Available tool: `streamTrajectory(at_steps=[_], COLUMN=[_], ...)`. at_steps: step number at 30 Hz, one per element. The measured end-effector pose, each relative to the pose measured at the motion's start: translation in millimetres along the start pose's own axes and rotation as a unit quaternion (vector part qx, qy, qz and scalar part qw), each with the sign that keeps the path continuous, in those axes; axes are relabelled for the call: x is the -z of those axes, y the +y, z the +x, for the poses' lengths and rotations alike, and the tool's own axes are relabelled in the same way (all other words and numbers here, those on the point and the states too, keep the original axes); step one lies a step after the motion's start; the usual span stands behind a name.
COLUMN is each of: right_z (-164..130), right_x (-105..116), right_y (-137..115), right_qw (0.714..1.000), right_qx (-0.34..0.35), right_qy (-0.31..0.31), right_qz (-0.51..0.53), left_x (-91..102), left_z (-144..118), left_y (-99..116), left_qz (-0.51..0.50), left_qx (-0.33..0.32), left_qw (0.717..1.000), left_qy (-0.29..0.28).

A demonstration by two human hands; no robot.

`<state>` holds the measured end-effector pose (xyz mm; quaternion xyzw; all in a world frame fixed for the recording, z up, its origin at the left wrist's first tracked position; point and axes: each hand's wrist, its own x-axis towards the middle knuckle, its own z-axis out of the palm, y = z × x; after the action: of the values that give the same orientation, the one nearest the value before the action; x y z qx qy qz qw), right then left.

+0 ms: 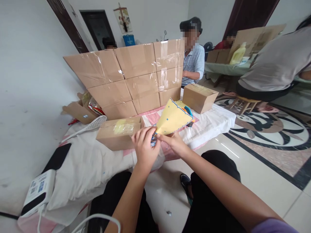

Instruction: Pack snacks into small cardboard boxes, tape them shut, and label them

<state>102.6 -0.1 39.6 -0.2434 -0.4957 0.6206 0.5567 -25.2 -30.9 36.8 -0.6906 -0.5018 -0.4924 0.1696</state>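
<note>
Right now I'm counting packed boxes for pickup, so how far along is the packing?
Done: taped boxes stand stacked at the back. In hand: both hands, left hand and right hand, grip a yellow packet. Left: the small box in front and another box sit apart from the stack.

Both bare forearms reach forward from the lower edge of the view and converge near the middle. The left hand [145,146] is seen from the back, knuckles up, fingers curled inward in a closed pinching grip. The right hand [175,143] meets it fingertip to fingertip, thumb and fingers pressed together in the same closed grip. A purple sleeve covers the right upper arm. The knees, clad in black, sit below.
</note>
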Motion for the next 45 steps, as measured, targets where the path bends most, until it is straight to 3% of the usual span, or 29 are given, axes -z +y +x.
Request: streamTrajectory(at_steps=[9,26,37,45], right_z=[-3.2,-1.7,-3.1,-2.1], right_x=[-7.4,-3.4,-0.9,0.3], right_y=[3.5,3.5,5.8,12.8], right_qw=[0.999,0.995,0.995,0.995], right_qx=[0.017,0.018,0.012,0.02], right_qy=[0.025,0.1,0.098,0.078], right_qz=[0.034,-0.013,-0.03,-0.059], left_x=[1.7,8.9,7.4,3.8], left_z=[0.4,6.0,3.6,1.8], left_y=[5.2,11.1,13.5,-2.8], left_qz=[0.003,-0.043,-0.098,-0.171], left_qx=[-0.02,0.015,0.059,0.09], left_qw=[1.0,0.999,0.993,0.981], left_qy=[0.012,-0.004,-0.013,-0.006])
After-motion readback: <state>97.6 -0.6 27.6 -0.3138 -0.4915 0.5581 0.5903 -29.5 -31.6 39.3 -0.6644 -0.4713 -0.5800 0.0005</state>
